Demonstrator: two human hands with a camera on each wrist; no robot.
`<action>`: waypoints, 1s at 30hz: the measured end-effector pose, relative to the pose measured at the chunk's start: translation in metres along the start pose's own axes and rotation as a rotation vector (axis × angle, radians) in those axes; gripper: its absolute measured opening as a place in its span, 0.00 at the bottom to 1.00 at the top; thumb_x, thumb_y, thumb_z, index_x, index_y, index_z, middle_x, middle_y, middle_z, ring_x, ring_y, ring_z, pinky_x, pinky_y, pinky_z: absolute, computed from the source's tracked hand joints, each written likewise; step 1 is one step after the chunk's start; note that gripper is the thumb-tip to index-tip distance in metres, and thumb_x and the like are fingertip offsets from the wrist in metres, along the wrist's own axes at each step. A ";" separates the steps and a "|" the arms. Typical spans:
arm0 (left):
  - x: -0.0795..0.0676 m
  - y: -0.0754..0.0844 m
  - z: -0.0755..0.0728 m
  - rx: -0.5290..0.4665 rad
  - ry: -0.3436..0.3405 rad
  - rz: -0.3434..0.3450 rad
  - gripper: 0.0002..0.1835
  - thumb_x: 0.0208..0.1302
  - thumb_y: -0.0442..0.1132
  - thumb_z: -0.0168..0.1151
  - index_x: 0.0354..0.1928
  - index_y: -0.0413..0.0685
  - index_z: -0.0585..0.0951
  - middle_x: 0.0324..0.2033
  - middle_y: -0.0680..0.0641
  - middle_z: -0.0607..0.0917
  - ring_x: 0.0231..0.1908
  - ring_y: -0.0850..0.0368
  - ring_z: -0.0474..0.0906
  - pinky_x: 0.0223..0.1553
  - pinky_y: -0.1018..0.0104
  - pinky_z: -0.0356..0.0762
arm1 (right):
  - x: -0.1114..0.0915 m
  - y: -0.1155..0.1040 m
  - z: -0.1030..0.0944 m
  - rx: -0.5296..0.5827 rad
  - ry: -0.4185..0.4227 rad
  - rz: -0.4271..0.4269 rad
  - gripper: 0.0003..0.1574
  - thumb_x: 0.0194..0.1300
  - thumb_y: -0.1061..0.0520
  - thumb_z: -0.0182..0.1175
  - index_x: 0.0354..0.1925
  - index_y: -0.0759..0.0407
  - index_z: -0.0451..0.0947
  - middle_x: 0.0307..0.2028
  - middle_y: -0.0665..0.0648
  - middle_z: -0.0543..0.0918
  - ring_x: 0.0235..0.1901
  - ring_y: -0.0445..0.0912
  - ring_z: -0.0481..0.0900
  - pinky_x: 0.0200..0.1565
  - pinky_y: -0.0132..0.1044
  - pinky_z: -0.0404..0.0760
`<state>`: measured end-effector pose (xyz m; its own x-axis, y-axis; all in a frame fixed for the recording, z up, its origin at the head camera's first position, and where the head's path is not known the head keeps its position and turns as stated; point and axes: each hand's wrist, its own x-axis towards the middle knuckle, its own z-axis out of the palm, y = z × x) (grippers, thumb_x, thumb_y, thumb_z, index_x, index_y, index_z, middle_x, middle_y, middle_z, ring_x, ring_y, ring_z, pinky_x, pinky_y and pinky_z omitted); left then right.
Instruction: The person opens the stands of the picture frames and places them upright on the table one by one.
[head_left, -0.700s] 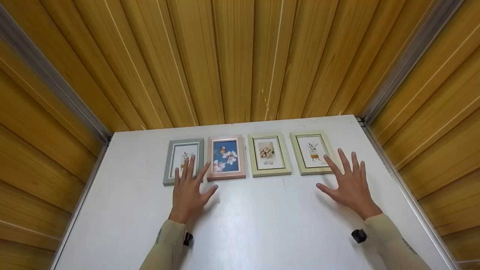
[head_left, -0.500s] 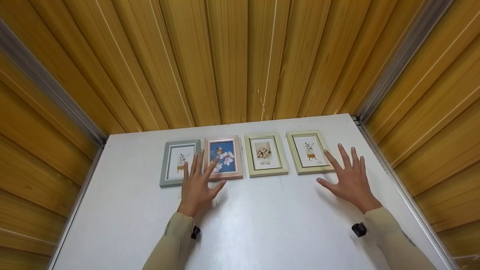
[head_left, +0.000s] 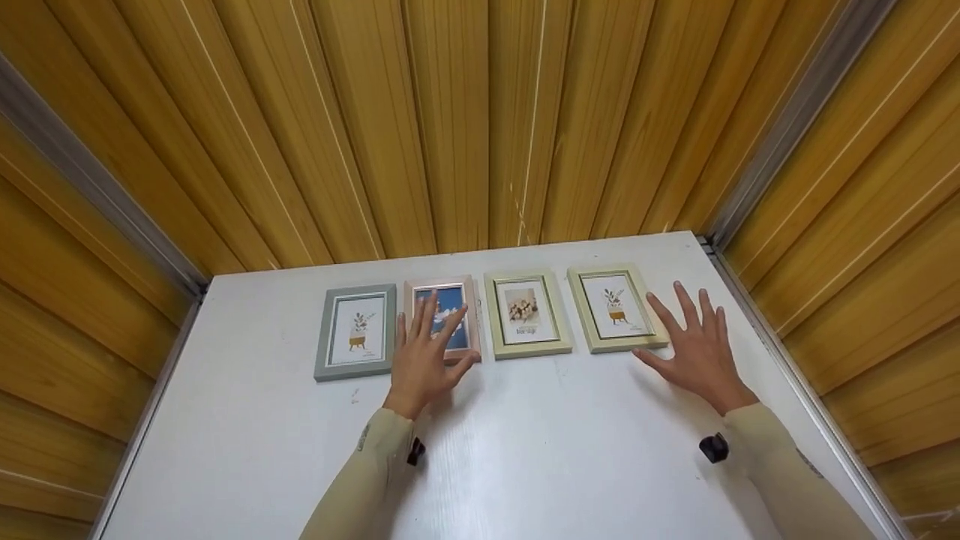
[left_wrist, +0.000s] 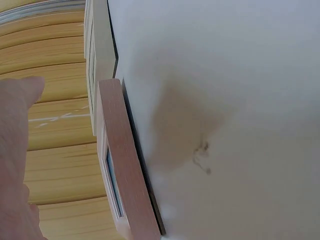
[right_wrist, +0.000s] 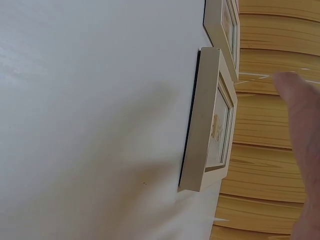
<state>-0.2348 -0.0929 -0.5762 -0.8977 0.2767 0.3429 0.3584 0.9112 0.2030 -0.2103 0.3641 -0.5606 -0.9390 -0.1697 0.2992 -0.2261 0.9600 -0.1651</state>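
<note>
Several picture frames lie in a row along the far part of a white table (head_left: 555,450). Leftmost is a grey-green picture frame (head_left: 322,345) with a plant print. Beside it, my left hand (head_left: 426,367) hovers with spread fingers over the pink picture frame (head_left: 475,315), partly hiding its blue flower picture. A light green picture frame (head_left: 529,349) comes after it, then another light green picture frame (head_left: 626,345) with a plant print. My right hand (head_left: 701,360) is spread near that last one's lower right corner. Both wrist views show a gap between hand and table; neither hand holds anything.
Yellow wood-patterned corrugated panels (head_left: 450,127) stand behind the table and at both sides. Grey metal rails (head_left: 787,112) run along the corners and table edges. A small dark mark (left_wrist: 201,157) shows on the white surface near the pink frame.
My left hand has moved right, from over the grey-green frame to over the pink one. My right hand stays nearly in place. The whole head view has shifted slightly.
</note>
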 end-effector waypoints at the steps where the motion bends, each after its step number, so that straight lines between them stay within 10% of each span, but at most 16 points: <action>1: 0.001 0.002 0.001 0.005 -0.007 0.000 0.45 0.62 0.78 0.52 0.79 0.75 0.59 0.82 0.43 0.48 0.80 0.43 0.40 0.76 0.37 0.31 | 0.000 0.000 0.000 0.005 -0.002 0.003 0.63 0.58 0.29 0.69 0.81 0.40 0.51 0.81 0.65 0.44 0.76 0.74 0.38 0.71 0.74 0.37; 17: 0.025 0.036 0.019 0.004 -0.022 0.021 0.44 0.64 0.74 0.55 0.79 0.73 0.60 0.82 0.43 0.48 0.79 0.37 0.46 0.75 0.35 0.38 | 0.015 0.007 0.010 0.017 -0.039 0.032 0.60 0.62 0.28 0.66 0.82 0.40 0.50 0.80 0.66 0.45 0.76 0.75 0.42 0.69 0.76 0.44; 30: 0.066 0.098 0.032 -0.087 -0.090 -0.004 0.46 0.65 0.74 0.54 0.81 0.70 0.56 0.81 0.42 0.49 0.76 0.36 0.55 0.72 0.33 0.55 | 0.036 0.011 0.019 0.116 -0.076 0.056 0.58 0.66 0.32 0.65 0.82 0.43 0.50 0.80 0.68 0.46 0.74 0.75 0.47 0.69 0.74 0.52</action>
<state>-0.2666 0.0247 -0.5633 -0.9172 0.3030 0.2586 0.3720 0.8837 0.2840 -0.2519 0.3638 -0.5696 -0.9668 -0.1373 0.2156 -0.1973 0.9370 -0.2884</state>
